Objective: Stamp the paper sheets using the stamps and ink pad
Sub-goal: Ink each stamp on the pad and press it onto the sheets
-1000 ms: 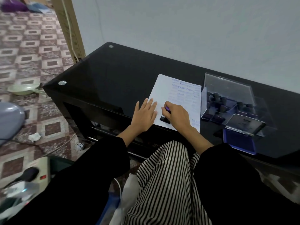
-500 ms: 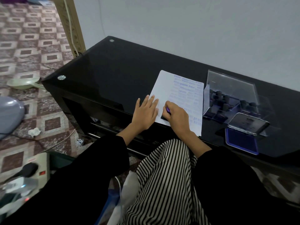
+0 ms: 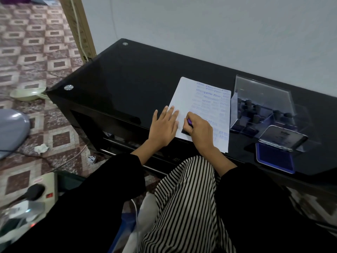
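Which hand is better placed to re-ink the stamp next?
Probably the right hand: it grips the stamp, and the open ink pad lies on its side. The left hand lies flat against the paper sheet.

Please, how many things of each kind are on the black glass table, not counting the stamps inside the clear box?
Stack of white paper sheets: 1
Black stamp with purple top, in the right hand: 1
Clear plastic stamp box: 1
Open blue ink pad: 1
Total: 4
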Motion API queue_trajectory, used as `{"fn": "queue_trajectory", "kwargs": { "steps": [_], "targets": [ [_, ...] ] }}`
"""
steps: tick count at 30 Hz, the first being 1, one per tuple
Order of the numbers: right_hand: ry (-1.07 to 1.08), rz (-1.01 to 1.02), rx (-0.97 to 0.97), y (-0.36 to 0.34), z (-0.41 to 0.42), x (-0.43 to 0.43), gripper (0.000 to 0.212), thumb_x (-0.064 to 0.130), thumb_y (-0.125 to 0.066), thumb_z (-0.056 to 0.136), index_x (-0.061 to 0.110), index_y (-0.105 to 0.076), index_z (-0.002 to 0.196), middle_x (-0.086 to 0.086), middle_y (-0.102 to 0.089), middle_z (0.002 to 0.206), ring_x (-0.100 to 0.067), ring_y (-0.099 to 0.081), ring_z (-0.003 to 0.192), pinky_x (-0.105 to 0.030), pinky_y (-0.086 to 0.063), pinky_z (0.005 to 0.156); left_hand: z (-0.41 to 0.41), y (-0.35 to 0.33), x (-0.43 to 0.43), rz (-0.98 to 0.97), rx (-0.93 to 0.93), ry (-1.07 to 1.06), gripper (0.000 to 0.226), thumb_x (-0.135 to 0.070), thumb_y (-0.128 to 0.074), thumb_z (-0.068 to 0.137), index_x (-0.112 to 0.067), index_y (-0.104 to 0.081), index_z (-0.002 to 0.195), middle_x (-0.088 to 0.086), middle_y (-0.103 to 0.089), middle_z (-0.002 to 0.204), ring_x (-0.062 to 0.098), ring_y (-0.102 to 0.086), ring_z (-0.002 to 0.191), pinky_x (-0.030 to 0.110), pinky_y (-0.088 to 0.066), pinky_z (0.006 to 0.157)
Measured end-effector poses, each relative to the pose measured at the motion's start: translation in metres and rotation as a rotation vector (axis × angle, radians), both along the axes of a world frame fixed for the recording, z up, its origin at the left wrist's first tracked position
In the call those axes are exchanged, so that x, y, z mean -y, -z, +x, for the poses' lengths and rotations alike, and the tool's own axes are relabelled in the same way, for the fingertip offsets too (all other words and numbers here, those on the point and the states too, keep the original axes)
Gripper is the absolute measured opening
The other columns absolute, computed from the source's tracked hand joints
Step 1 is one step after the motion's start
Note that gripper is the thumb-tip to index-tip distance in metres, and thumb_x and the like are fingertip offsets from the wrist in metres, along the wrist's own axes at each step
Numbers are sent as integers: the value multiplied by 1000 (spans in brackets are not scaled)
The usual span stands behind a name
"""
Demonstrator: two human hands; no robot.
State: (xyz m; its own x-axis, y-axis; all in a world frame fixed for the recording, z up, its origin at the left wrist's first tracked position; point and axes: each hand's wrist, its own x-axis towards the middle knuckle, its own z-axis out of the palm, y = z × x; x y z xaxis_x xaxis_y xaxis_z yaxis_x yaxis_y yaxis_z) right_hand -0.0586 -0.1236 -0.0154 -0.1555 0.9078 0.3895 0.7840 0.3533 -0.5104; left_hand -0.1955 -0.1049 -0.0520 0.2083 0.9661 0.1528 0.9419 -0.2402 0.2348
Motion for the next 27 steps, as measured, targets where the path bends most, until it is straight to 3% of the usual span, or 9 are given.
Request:
{"fn": "queue_trajectory", "kwargs": {
  "steps": [8,17,22,25,27],
  "targets": [
    [20,14,16,-1,0,2,28,11,-53,89,13,-33,68,0,-36,58,-13,-29,53,-24,-22,46,1,-1,1,-8,-42,-4,50,-31,-19,102,-18,-15,150,2,-10,158,18,-4,146,44,-3,117],
    [12,-116,132,-14,9,-4,22,25,-45,95,11,-46,79,2,-50,64,-14,-42,56,-20,-29,49,0,-9,-2,-69,-108,12,50,-31,-18,102,-17,-11,150,3,-5,159,19,-1,146,46,-4,117],
    [44,-94,-32,-33,48,-1,20,22,-46,94,7,-48,82,-9,-56,68,-17,-44,58,-26,-30,52,7,-28,-5,27,29,-14,39,-27,-33,100,-15,-40,136,2,-32,150,17,-24,141,45,-14,116],
    [95,-50,-77,-45,80,4,19,20,-47,95,9,-48,80,-10,-56,67,-18,-46,58,-29,-31,53,25,-35,0,183,183,90,32,-26,-34,95,-14,-56,115,1,-56,124,19,-49,120,42,-31,107],
    [138,-45,-89,-48,102,8,18,19,-47,95,7,-50,81,-11,-58,70,-23,-51,61,-29,-33,53,44,-37,6,236,287,174,35,-27,-31,91,-12,-59,106,0,-61,109,19,-56,106,39,-40,99]
  ]
}}
